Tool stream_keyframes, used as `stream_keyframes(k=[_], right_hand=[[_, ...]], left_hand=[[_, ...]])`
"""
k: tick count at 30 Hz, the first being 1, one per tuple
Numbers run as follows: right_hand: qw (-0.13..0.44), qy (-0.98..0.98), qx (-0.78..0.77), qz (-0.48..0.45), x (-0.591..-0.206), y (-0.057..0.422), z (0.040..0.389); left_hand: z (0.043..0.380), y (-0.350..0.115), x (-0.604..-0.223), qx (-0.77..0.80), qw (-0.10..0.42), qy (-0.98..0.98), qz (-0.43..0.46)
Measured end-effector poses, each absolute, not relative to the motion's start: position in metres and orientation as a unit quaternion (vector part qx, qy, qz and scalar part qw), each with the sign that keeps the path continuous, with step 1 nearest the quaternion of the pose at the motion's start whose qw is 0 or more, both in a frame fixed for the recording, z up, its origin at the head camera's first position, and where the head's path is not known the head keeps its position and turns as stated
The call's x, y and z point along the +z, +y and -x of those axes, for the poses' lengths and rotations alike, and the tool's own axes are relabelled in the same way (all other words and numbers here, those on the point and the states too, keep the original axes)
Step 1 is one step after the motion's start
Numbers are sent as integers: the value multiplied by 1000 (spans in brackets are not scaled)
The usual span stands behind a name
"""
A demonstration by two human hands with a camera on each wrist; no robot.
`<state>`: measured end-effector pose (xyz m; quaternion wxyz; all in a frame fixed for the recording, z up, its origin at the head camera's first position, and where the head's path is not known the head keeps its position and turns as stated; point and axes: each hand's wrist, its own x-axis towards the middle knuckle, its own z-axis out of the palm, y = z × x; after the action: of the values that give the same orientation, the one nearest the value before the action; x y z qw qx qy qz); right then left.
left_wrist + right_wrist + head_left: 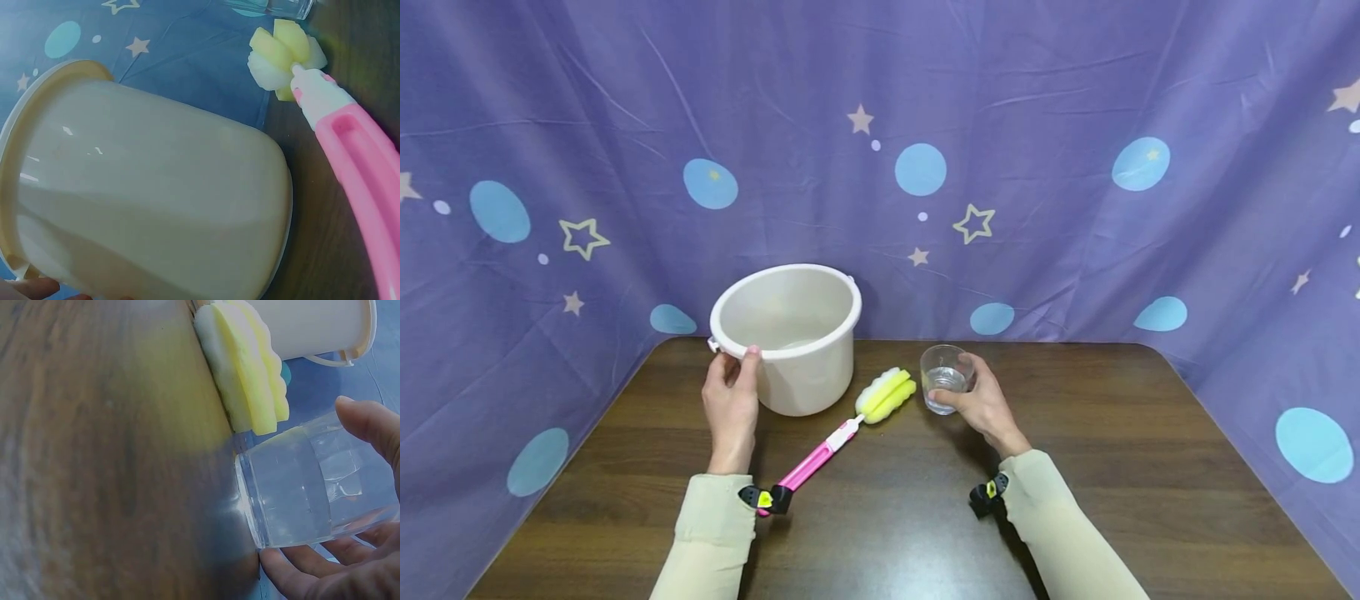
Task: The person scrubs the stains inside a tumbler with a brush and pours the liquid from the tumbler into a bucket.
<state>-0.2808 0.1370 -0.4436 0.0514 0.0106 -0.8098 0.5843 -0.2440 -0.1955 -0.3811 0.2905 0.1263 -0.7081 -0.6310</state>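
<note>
The right hand [981, 406] curls its fingers round the water glass [942, 379]; leftward, the left hand [732, 410] grips the white bucket [808, 385] at its rim (a sponge brush [831, 444] slants between).

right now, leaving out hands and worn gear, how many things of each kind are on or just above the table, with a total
White bucket: 1
Pink-handled sponge brush: 1
Clear glass: 1
Total: 3
</note>
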Motion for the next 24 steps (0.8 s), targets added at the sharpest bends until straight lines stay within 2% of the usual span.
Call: stream_keyframes(k=[24], right_hand=[[68, -821, 567, -3, -445, 137, 279]], left_hand=[[244, -195, -381, -641, 290, -700, -123]])
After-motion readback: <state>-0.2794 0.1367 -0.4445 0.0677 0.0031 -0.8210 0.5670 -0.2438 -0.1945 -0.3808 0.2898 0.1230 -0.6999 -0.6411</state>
